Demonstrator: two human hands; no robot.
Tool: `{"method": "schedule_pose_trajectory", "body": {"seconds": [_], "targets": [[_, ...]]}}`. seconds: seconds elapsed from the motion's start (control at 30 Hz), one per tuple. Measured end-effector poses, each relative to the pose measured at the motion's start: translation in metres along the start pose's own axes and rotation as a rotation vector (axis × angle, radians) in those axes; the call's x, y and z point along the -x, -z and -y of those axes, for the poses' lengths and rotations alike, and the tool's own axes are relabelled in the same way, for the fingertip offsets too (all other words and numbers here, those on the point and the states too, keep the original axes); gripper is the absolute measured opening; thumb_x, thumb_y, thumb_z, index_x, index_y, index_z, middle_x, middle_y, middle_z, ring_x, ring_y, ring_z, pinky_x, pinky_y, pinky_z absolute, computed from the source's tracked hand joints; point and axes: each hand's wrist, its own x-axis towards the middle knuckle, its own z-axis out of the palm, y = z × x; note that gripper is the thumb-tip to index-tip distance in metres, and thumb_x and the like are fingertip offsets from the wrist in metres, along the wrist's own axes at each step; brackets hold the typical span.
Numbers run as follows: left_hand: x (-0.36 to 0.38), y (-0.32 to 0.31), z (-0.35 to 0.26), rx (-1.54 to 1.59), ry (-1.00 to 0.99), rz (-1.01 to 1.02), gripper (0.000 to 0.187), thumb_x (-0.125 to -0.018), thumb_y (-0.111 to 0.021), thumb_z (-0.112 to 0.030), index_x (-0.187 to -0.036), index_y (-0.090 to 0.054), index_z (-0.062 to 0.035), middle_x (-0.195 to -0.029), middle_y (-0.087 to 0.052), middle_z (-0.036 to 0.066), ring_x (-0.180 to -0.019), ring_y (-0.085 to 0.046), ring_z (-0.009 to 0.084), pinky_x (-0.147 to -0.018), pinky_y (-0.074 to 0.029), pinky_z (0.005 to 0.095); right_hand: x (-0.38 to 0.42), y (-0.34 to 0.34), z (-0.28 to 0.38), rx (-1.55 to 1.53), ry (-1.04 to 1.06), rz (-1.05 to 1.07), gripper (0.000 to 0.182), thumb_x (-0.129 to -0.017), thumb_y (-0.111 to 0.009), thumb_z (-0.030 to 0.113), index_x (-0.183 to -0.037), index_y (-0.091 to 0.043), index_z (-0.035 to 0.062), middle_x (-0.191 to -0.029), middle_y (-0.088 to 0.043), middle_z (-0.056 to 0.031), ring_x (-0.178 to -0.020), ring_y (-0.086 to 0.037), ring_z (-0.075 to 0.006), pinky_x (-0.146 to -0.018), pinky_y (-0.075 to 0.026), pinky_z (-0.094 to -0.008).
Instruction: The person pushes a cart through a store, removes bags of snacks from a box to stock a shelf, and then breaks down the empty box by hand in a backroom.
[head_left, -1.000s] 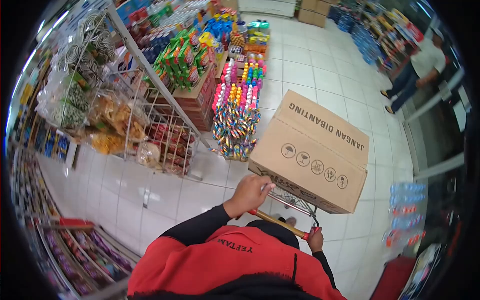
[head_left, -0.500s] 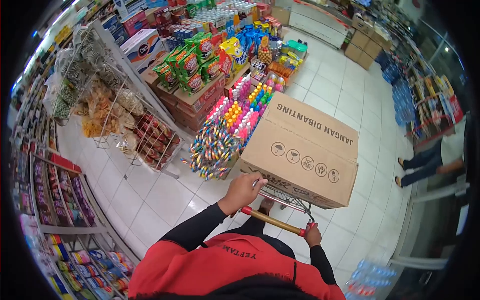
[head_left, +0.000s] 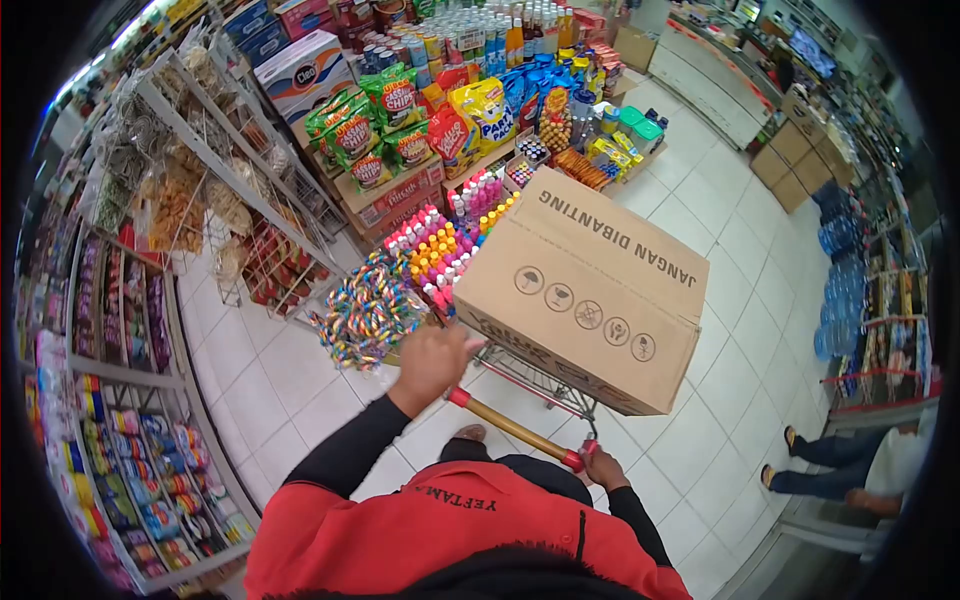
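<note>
Here, box: large brown cardboard carton (head_left: 585, 290) resting atop the wire shopping trolley (head_left: 535, 380), bulky, probably heavy, stiff-sided.
Left hand (head_left: 432, 357): pressed against the carton's near corner, grip apart.
Right hand (head_left: 600, 465): grip clamped on the wooden trolley handle (head_left: 515, 430).
Hold: low edges.

Left hand (head_left: 432, 357) reaches forward with arm extended; right hand (head_left: 602, 467) stays low, grip closed.

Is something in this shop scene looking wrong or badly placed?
The cardboard box is far wider than the trolley it rides on and overhangs it. The left hand is pressed against its near corner, while the right hand holds the handle. No spill or damage shows.
</note>
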Motion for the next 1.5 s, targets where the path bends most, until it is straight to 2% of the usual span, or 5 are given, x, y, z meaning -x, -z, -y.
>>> {"method": "schedule_pose_trajectory", "body": {"seconds": [0.13, 0.6, 0.97, 1.3, 1.5], "targets": [[-0.027, -0.01, -0.007, -0.328, -0.108, -0.146, 0.034, -0.079, -0.058, -0.04, -0.062, -0.051, -0.0111, -0.05, -0.045, 0.007, -0.047, -0.049, 0.0241, -0.043, -0.038, 0.0375, -0.021, 0.043, -0.078, -0.42, 0.289, -0.009, 0.03, -0.088, -0.053, 0.03, -0.099, -0.056, 0.0015, -0.082, -0.064, -0.0129, -0.073, -0.062, -0.0184, -0.066, -0.048, -0.0281], [-0.061, -0.062, -0.035, -0.587, 0.676, -0.317, 0.02, -0.087, -0.049, -0.029, -0.08, -0.054, -0.0104, -0.085, -0.056, 0.006, -0.088, -0.051, 0.0286, -0.077, -0.037, 0.047, -0.084, 0.357, -0.136, -0.049, 0.961, -0.578, 0.033, -0.075, -0.064, 0.013, -0.105, -0.053, 0.0036, -0.105, -0.055, -0.0155, -0.102, -0.05, -0.0304, -0.084, -0.041, -0.037], [-0.094, -0.11, 0.042, -0.768, 0.9, -0.394, 0.037, -0.089, -0.046, -0.027, -0.108, -0.046, 0.0039, -0.118, -0.045, 0.023, -0.122, -0.031, 0.0385, -0.102, -0.015, 0.0538, -0.247, 0.472, -0.118, 0.499, 1.406, -0.17, 0.053, -0.073, -0.064, 0.019, -0.12, -0.046, 0.0046, -0.125, -0.044, -0.0135, -0.117, -0.041, -0.0302, -0.095, -0.035, -0.0398], [-0.293, -0.293, -0.238, 0.046, 0.699, -0.178, 0.053, -0.081, -0.054, -0.012, -0.127, -0.033, 0.0039, -0.132, -0.03, 0.027, -0.125, -0.027, 0.0403, -0.105, -0.022, 0.0422, -0.501, 0.58, -0.354, 0.114, 0.683, -0.299, 0.028, -0.075, -0.062, 0.015, -0.097, -0.057, -0.0013, -0.097, -0.059, -0.0184, -0.09, -0.056, -0.0347, -0.079, -0.046, -0.0394], [-0.313, -0.338, -0.272, -0.231, 1.307, -0.243, 0.058, -0.083, -0.052, -0.019, -0.13, -0.029, 0.0053, -0.134, -0.018, 0.035, -0.126, -0.018, 0.0478, -0.105, -0.02, 0.0472, -0.672, 0.635, -0.55, 0.531, 0.392, 0.117, 0.036, -0.07, -0.067, 0.036, -0.094, -0.061, 0.0103, -0.09, -0.064, -0.0142, -0.087, -0.061, -0.0311, -0.077, -0.049, -0.0404]]}}
